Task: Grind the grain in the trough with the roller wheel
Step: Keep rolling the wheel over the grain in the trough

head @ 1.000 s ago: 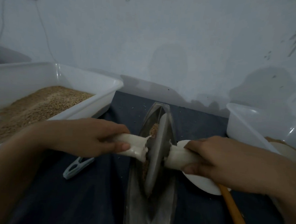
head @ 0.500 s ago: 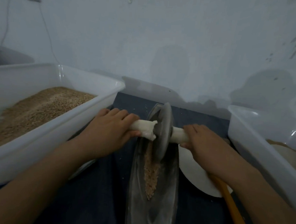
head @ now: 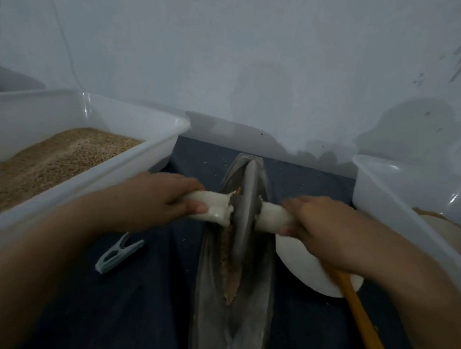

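I see grain bins crowding both sides: the left tub (head: 133,166) and right tub (head: 383,198) leave only the trough's (head: 255,295) length to travel. The roller wheel (head: 245,209) stands upright in its groove over the grain (head: 230,267). My left hand (head: 155,202) and right hand (head: 320,227) each wrap an axle handle, balancing the downward push.
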The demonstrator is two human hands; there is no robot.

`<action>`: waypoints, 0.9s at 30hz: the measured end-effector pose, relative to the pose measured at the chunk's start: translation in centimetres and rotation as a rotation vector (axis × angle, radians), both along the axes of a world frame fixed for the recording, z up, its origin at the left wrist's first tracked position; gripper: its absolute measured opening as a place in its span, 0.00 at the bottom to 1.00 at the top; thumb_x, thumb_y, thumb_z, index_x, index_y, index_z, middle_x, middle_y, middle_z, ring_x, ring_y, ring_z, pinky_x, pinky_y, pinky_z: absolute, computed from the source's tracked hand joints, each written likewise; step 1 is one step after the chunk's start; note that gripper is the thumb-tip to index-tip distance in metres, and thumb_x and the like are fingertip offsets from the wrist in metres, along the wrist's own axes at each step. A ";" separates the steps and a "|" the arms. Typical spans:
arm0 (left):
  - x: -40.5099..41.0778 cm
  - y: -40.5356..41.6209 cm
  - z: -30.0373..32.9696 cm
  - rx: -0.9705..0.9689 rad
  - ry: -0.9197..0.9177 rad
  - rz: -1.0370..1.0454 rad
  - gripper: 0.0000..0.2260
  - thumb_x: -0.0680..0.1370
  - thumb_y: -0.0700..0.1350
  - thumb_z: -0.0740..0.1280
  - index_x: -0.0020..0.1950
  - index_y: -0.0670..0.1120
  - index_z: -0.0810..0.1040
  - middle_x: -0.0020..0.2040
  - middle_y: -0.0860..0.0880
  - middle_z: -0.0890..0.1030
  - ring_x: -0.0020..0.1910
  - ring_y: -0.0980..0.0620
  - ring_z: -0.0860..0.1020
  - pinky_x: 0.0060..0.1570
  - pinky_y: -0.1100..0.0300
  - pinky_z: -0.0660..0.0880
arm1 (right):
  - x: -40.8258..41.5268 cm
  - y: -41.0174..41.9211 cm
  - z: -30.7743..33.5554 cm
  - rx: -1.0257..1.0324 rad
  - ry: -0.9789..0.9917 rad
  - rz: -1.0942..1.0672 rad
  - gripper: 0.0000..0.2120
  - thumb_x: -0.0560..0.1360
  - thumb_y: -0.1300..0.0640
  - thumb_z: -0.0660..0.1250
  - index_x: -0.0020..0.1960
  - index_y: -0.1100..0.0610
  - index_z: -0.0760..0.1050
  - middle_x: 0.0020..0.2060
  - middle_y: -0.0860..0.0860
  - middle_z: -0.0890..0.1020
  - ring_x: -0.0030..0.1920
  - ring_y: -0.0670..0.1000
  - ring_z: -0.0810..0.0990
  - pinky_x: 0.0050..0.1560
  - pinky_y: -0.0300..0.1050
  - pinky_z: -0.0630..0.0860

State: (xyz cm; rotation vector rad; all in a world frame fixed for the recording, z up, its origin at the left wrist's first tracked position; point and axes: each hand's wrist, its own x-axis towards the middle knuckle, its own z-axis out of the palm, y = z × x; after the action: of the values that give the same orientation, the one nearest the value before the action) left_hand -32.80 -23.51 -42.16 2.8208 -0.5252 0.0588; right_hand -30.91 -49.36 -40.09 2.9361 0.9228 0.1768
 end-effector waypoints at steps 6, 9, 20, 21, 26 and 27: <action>1.5 -1.4 -2.0 0.246 -0.465 0.154 0.35 0.71 0.67 0.35 0.67 0.55 0.67 0.59 0.55 0.74 0.58 0.53 0.72 0.53 0.59 0.62 | 2.9 -0.2 -2.5 0.117 -0.184 -0.035 0.23 0.79 0.50 0.58 0.72 0.54 0.60 0.64 0.50 0.71 0.62 0.49 0.66 0.54 0.36 0.58; 1.0 -0.4 -1.3 0.141 -0.329 0.036 0.31 0.71 0.72 0.39 0.62 0.58 0.68 0.53 0.59 0.74 0.52 0.59 0.72 0.49 0.62 0.62 | 1.6 -0.1 -1.4 0.026 -0.127 0.005 0.15 0.78 0.49 0.60 0.62 0.53 0.68 0.56 0.49 0.74 0.55 0.49 0.70 0.44 0.40 0.60; -0.9 1.3 1.3 -0.151 0.238 -0.165 0.21 0.69 0.72 0.51 0.55 0.66 0.72 0.47 0.60 0.80 0.46 0.61 0.78 0.50 0.58 0.74 | -3.5 -0.2 2.4 -0.038 0.108 0.086 0.08 0.77 0.45 0.60 0.51 0.48 0.71 0.41 0.43 0.73 0.40 0.42 0.73 0.33 0.34 0.63; -0.6 1.1 1.1 -0.141 0.211 -0.125 0.22 0.68 0.71 0.51 0.54 0.65 0.73 0.46 0.59 0.79 0.45 0.62 0.77 0.50 0.60 0.73 | -2.6 0.0 1.6 -0.013 0.045 0.068 0.07 0.78 0.49 0.60 0.54 0.49 0.71 0.46 0.45 0.75 0.46 0.45 0.75 0.36 0.36 0.63; 1.2 -1.0 -1.4 0.100 -0.264 0.136 0.26 0.74 0.67 0.47 0.63 0.55 0.70 0.55 0.54 0.76 0.54 0.54 0.74 0.55 0.55 0.69 | 2.2 0.4 -1.6 0.086 -0.151 -0.016 0.16 0.80 0.52 0.58 0.66 0.54 0.65 0.58 0.50 0.72 0.58 0.50 0.68 0.48 0.41 0.60; 1.4 -1.3 -1.9 0.134 -0.374 0.168 0.28 0.75 0.67 0.46 0.65 0.53 0.70 0.57 0.52 0.76 0.56 0.51 0.74 0.55 0.55 0.68 | 2.7 0.3 -2.0 0.091 -0.185 -0.025 0.19 0.80 0.52 0.57 0.70 0.54 0.62 0.61 0.50 0.71 0.60 0.50 0.67 0.52 0.40 0.60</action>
State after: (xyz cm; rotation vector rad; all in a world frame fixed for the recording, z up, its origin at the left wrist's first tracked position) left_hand -31.35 -24.80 -44.09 2.9910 -0.3768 0.6154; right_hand -28.24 -49.04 -42.10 2.9473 0.8735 0.4925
